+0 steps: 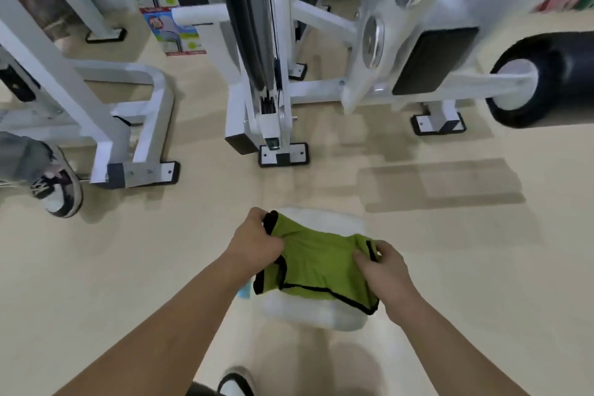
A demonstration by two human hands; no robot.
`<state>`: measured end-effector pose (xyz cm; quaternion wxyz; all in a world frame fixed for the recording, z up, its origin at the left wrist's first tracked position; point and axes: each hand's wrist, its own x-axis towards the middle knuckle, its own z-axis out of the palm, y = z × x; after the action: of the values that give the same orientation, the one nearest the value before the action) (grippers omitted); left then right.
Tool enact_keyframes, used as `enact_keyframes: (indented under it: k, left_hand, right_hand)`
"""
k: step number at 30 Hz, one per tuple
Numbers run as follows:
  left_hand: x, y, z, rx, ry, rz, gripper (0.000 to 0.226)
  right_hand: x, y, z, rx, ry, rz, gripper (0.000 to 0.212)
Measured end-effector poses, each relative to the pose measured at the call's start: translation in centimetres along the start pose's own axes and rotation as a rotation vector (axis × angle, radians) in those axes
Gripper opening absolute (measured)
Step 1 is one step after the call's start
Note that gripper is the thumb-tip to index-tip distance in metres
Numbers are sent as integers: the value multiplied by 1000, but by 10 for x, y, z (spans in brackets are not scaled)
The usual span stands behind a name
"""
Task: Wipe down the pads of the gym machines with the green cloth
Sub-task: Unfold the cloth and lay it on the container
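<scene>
Hands both grasping green cloth (316,262): left hand (257,243) bunching one edge, right hand (384,270) pinching other, w/ black roller pad (553,80) well apart.

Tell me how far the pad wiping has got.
Done: nothing that shows; the blurred pads give no sign of wiping. In hand: the left hand and right hand both grip the green cloth, stretched between them, away from any pad. Left: the flat black pad and the black roller pad on the white machine, neither touched by the cloth.
</scene>
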<state>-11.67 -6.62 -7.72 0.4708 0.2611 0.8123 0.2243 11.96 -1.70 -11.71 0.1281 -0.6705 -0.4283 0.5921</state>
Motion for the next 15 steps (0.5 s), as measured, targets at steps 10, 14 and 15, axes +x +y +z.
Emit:
enact_keyframes:
  k: [10, 14, 15]
  left_hand:
    - [107, -82, 40, 41, 58, -98, 19]
    - [111, -79, 39, 115, 116, 7, 24]
    - [108, -78, 37, 146, 133, 36, 22]
  right_hand:
    - [90, 51, 40, -345, 140, -284, 19]
    - [99, 39, 30, -470, 102, -182, 14]
    - [100, 38, 26, -379, 73, -143, 14]
